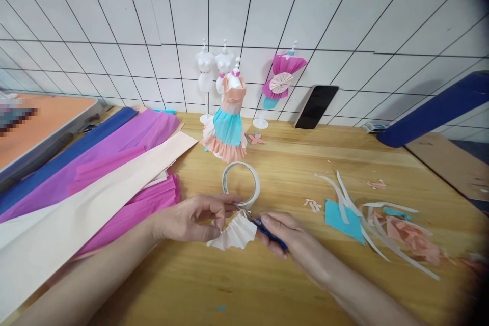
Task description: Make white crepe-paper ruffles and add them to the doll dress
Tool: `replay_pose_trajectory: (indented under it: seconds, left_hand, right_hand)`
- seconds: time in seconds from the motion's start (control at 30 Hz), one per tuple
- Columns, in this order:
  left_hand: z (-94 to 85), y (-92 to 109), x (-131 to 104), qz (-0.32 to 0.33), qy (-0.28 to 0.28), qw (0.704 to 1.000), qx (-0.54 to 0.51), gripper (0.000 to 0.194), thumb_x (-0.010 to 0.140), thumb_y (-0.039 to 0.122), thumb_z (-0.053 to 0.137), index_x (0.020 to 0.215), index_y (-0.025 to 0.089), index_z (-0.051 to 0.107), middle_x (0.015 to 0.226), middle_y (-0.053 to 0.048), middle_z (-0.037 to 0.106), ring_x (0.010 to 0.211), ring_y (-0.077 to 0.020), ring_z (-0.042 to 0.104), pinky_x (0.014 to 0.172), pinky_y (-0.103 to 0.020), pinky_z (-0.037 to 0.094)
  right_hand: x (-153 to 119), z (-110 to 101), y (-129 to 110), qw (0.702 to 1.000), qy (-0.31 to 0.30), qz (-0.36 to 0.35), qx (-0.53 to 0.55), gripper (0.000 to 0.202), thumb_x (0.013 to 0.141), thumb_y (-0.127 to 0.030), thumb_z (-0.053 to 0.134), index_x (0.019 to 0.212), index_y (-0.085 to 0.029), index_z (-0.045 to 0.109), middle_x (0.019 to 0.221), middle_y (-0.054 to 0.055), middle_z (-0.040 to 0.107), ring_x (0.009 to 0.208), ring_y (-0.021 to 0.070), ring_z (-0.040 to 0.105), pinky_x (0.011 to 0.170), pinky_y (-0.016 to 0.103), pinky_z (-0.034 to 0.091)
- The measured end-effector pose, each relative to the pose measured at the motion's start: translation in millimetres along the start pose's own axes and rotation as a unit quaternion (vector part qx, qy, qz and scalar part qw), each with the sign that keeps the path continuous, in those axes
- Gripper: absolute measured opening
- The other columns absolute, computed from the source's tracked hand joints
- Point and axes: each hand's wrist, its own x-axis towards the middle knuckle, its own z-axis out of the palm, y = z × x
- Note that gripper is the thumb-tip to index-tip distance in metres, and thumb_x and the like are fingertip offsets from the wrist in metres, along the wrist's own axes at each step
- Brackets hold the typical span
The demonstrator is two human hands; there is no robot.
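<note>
Near the middle of the wooden table, my left hand (pixel 198 218) pinches the edge of a pleated white paper piece (pixel 235 233). My right hand (pixel 278 233) is closed around small blue-handled scissors (pixel 272 234), whose blades meet the upper edge of the pleated paper. A roll of white tape (pixel 257 183) lies just beyond both hands, partly behind my left fingertips. Behind the roll stands a small mannequin in a peach and turquoise paper dress (pixel 228 125).
Long pink, purple, blue and cream paper sheets (pixel 126 175) cover the left. On the right are a turquoise square (pixel 344 219), white strips and peach scraps (pixel 412 237). A phone (pixel 317 107), a magenta-dressed mannequin (pixel 281 76) and a blue roll (pixel 435 107) stand or lean behind.
</note>
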Motion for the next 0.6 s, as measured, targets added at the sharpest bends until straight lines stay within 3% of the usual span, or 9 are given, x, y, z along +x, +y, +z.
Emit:
replay_pose_trajectory:
  seconds: [0.13, 0.4, 0.6]
  left_hand:
    - [-1.7, -1, 1, -0.005, -0.004, 1.000, 0.020, 0.012, 0.072, 0.015, 0.064, 0.070, 0.015, 0.053, 0.144, -0.012, 0.041, 0.135, -0.0263, 0.035, 0.111, -0.040, 0.028]
    - [-3.2, -8, 2, -0.009, -0.012, 1.000, 0.019, 0.009, 0.072, 0.008, 0.060, 0.073, 0.014, 0.054, 0.149, -0.012, 0.034, 0.132, -0.0257, 0.041, 0.110, -0.040, 0.030]
    - [-3.4, -13, 4, 0.008, -0.012, 1.000, 0.003, 0.007, 0.073, 0.010, 0.061, 0.073, 0.013, 0.054, 0.147, -0.013, 0.037, 0.133, -0.0256, 0.038, 0.110, -0.039, 0.029]
  right_hand:
    - [-3, -1, -7, 1.000, -0.002, 0.025, 0.014, 0.051, 0.069, -0.066, 0.061, 0.061, -0.016, 0.052, 0.056, -0.004, 0.047, 0.046, 0.0059, 0.030, 0.046, 0.023, 0.015]
    - [-3, -2, -9, 0.996, -0.009, 0.066, 0.064, 0.046, 0.063, -0.058, 0.070, 0.068, -0.015, 0.055, 0.055, -0.005, 0.044, 0.046, 0.0046, 0.023, 0.047, 0.025, 0.009]
    - [-4, -1, -5, 0.992, -0.024, 0.071, 0.097, 0.043, 0.067, -0.055, 0.068, 0.069, -0.015, 0.053, 0.058, -0.004, 0.046, 0.046, 0.0044, 0.024, 0.046, 0.023, 0.010]
